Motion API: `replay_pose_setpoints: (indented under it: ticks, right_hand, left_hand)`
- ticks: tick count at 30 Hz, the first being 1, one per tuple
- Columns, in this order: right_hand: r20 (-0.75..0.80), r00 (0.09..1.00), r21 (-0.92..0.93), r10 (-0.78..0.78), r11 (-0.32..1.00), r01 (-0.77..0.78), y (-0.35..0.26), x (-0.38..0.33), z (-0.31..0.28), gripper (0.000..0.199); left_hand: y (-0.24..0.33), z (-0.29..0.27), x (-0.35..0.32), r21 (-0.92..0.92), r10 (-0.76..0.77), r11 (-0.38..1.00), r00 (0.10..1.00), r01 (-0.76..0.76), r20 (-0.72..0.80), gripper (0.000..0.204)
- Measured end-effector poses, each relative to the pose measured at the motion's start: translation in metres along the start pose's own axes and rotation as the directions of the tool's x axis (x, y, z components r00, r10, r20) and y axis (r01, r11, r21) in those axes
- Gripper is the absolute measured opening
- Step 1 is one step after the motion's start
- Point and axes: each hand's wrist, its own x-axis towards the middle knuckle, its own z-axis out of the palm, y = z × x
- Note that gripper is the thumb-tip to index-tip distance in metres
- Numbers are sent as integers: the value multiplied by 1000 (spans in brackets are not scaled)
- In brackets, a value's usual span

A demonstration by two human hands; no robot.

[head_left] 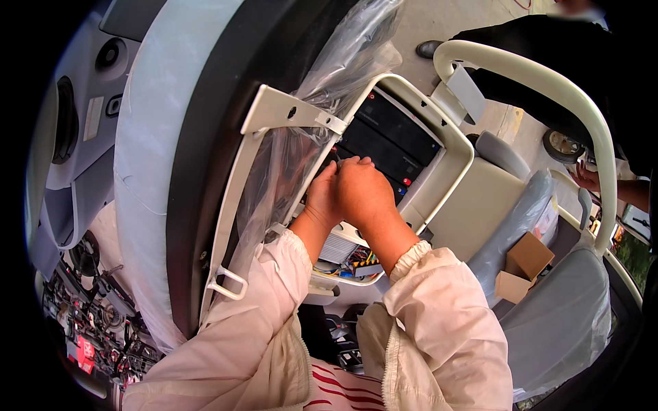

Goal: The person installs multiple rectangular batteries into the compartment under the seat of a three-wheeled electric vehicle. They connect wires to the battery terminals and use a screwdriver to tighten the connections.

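Note:
My right hand point(364, 188) is closed in a fist over the near left part of an open cream compartment point(456, 179). Against it presses my left hand point(322, 198), also closed, its fingers partly hidden. Whatever the two hands grip lies behind the knuckles and cannot be made out. Just beyond them, black batteries point(384, 130) sit side by side in the compartment, with red and blue terminal caps at their corners. Below my wrists show a finned metal box point(337, 248) and a bundle of coloured wires point(361, 258).
A raised seat point(205, 137) with a metal bracket point(288, 109) and clear plastic sheet point(336, 61) stands at the left. To the right are a curved cream rail point(541, 65), an open cardboard box point(528, 257) and a plastic-wrapped grey seat point(562, 308). Another person's hand point(587, 177) shows at far right.

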Motion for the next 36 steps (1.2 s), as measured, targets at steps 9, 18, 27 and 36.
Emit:
replay_pose_setpoints:
  ticks: [9,18,27,36]
  right_hand:
    - [5,985,218,174,961,-171,-12,9,-18,36]
    - [139,989,78,55,995,-66,-5,12,-22,26]
    - [133,988,-213,-83,971,110,-17,2,-29,21]
    - [74,975,-334,-210,916,223,-14,-6,-20,22]
  left_hand:
    - [-2,-46,38,605,207,760,971,-237,119,31]
    - [11,-31,42,957,549,-89,788,-278,279,46]
    - [7,-61,59,-30,132,-984,832,176,539,37]
    - [9,-14,23,-597,43,-797,995,92,95,50]
